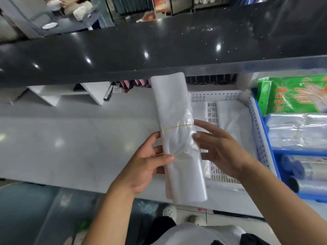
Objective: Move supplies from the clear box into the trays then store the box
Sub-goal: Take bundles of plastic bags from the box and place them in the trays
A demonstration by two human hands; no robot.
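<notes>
Head view: at frame centre, the left hand point(150, 167) grips a long bundle of clear plastic bags point(178, 135), thumb curled across its front. The right hand point(221, 147), fingers straight and spread, touches the bundle's right edge above the white tray point(230, 181) at centre right.

You've got a long bundle of clear plastic bags point(177, 131), yellow rubber band point(177, 126) round its middle, held lengthwise above the left edge of the white perforated tray point(214, 110). More clear bags point(233, 124) lie flat inside that tray.
</notes>
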